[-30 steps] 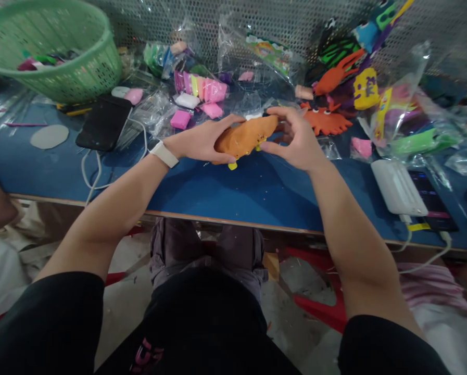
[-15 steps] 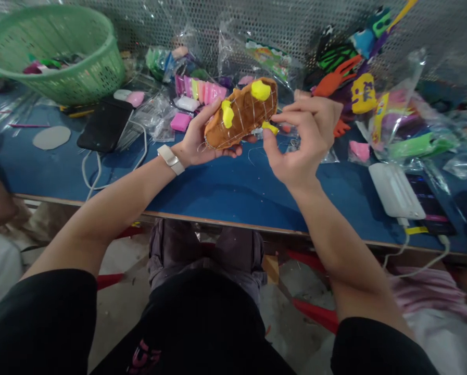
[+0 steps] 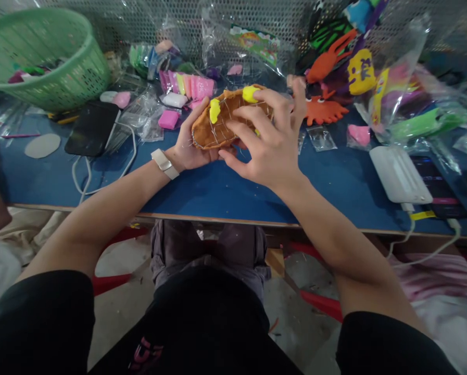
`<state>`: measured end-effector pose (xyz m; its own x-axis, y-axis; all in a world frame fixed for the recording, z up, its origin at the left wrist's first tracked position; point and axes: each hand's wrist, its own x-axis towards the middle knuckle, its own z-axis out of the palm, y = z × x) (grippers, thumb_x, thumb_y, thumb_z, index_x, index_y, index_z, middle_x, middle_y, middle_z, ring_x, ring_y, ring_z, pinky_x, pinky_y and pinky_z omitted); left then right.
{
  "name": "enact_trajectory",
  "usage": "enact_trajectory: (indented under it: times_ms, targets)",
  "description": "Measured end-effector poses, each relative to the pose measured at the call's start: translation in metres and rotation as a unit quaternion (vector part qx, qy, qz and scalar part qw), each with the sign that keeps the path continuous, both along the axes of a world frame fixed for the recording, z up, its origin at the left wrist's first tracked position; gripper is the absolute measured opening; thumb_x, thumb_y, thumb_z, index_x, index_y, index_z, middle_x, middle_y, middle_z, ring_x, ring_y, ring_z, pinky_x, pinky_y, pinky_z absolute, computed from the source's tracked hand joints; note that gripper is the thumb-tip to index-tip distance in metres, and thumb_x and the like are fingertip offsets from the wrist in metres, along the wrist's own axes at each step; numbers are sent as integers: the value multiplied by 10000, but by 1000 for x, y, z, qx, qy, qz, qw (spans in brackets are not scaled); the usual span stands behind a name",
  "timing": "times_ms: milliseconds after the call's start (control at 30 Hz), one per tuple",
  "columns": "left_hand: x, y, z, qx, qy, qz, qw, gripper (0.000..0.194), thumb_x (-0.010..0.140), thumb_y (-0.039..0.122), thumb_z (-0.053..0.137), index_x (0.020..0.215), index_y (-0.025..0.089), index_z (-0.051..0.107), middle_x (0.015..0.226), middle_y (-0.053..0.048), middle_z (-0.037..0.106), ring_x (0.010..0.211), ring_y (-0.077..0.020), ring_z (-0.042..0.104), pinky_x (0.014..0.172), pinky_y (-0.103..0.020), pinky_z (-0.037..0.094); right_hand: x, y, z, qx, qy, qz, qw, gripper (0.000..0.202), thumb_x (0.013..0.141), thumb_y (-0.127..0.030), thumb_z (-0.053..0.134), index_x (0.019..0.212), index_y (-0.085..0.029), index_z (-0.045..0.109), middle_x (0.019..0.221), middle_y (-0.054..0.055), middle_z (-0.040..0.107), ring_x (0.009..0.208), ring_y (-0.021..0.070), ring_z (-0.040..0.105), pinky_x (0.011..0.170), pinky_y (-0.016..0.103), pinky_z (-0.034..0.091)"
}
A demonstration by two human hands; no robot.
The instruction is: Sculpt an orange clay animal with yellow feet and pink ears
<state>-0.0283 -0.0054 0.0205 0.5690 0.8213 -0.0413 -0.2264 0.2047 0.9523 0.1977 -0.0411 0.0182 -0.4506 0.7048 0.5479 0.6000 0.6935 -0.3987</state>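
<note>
A boat-shaped piece of brown-orange modelling clay (image 3: 206, 136) lies tilted in my left hand (image 3: 185, 147), whose thumb and fingers close around its left end and underside. Thin wire-like lines cross its brown face. Yellow clay patches (image 3: 215, 111) sit on it, one near the left end and another at the upper right. My right hand (image 3: 274, 148) is spread over the right half, fingers apart. Its index fingertip is at the upper yellow patch, and the thumb is by the lower edge. The hand hides much of that end; a little yellow shows beneath its fingers.
A green basket (image 3: 67, 70) stands at the left, near a black phone (image 3: 91, 129) with a cable. Pink clay packets (image 3: 187, 85) and plastic bags lie behind. Orange clay figures (image 3: 326, 110) are to the right, with a white power bank (image 3: 399, 174) near the edge.
My right hand has moved left, from beside the clay piece to over its face, fingers now spread. The view has shifted, and my left hand still holds the piece.
</note>
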Motion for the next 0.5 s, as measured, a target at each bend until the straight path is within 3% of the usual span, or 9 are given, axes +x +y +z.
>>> enact_trajectory:
  times_ms: [200, 367, 500]
  targets:
    - [8, -3, 4, -13, 10, 39, 999, 720, 1220, 665, 164, 1494, 270, 699, 1222, -102, 878, 1319, -346, 769, 982, -454, 693, -8, -5, 1, 53, -58, -34, 996, 656, 965, -686, 873, 1547, -411, 748, 1663, 70, 701, 1741, 620, 349, 1414, 1002, 81]
    - [19, -10, 8, -66, -7, 101, 993, 787, 1200, 746, 153, 1567, 290, 677, 1187, -88, 892, 1384, -392, 807, 944, -476, 750, -15, -16, 3, 68, -141, -84, 984, 646, 1112, -585, 655, 1687, -291, 671, 1738, 146, 664, 1660, 598, 467, 1360, 974, 231]
    - [24, -11, 5, -128, -57, 140, 980, 699, 1192, 712, 262, 1575, 314, 690, 1203, -89, 910, 1369, -383, 823, 930, -461, 768, -20, -17, 0, 82, -163, -93, 979, 642, 1137, -555, 592, 1683, -228, 674, 1711, 187, 682, 1591, 581, 535, 1312, 918, 330]
